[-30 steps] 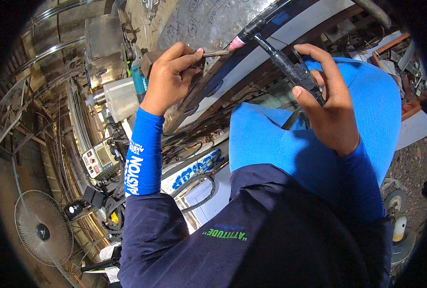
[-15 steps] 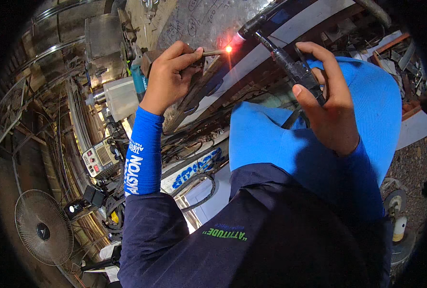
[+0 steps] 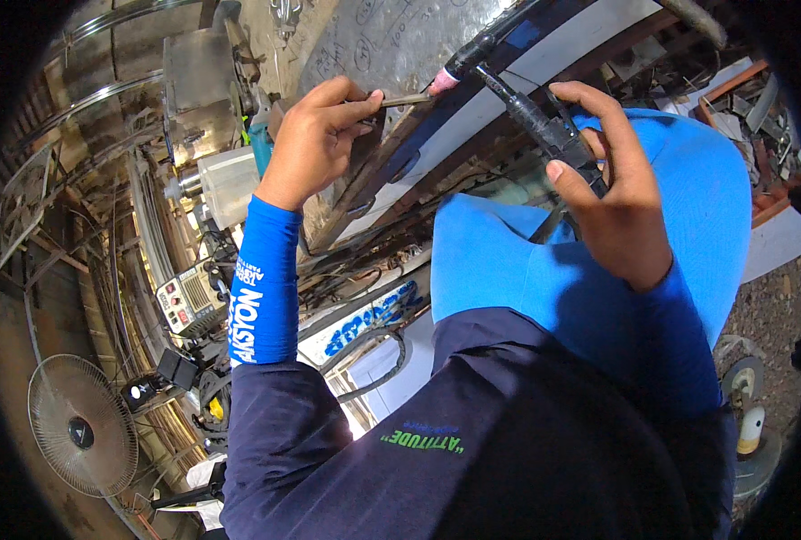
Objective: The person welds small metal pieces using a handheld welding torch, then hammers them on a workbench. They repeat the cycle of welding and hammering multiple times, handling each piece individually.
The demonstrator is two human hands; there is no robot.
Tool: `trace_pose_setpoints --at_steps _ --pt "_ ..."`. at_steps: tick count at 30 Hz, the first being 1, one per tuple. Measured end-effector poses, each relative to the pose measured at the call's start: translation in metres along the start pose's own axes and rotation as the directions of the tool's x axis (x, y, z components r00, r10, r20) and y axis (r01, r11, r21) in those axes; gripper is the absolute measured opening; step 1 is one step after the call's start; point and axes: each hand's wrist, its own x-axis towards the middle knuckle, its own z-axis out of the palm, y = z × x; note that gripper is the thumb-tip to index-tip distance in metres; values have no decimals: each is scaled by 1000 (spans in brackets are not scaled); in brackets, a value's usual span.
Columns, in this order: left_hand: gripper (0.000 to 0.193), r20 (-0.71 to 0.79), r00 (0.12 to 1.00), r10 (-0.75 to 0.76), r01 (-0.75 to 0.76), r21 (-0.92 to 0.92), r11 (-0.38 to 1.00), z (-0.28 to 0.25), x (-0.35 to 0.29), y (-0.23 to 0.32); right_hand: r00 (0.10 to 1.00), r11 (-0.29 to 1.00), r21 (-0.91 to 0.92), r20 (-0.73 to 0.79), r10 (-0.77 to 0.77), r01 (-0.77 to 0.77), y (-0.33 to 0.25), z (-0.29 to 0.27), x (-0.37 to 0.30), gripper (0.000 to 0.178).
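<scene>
Left hand (image 3: 315, 144) pinches a thin filler rod (image 3: 407, 100) toward the pink-tipped torch (image 3: 517, 99), which the right hand (image 3: 612, 202) grips like a pen, both meeting at the metal sheet's (image 3: 391, 40) far edge so they can feed one spot.

Counted: two hands (image 3: 315, 135), one welding torch (image 3: 531, 112), one filler rod (image 3: 407, 100), one fan (image 3: 81, 435), one welding machine (image 3: 189, 301).

Filler rod (image 3: 407, 100): thin bare metal, dull grey. Welding torch (image 3: 544, 126): matt black plastic handle with a smooth pink ceramic nozzle. Sheet (image 3: 391, 40): mottled grey metal, rough and scribbled over. Sleeves (image 3: 261, 283): smooth stretch cloth, bright blue; shirt (image 3: 508, 450) of matt navy cloth. Fan (image 3: 81, 432): wire metal guard, lightly glossy.
</scene>
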Motion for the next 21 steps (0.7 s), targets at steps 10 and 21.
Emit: trace_pose_setpoints --at_steps 10,21 --pt "52 32 999 -15 14 13 1000 -2 2 0 999 999 -52 36 -9 11 -1 -1 -2 64" --pt "52 30 1000 -8 8 12 1000 -1 2 -2 999 996 -83 4 -45 45 -4 1 -5 59"
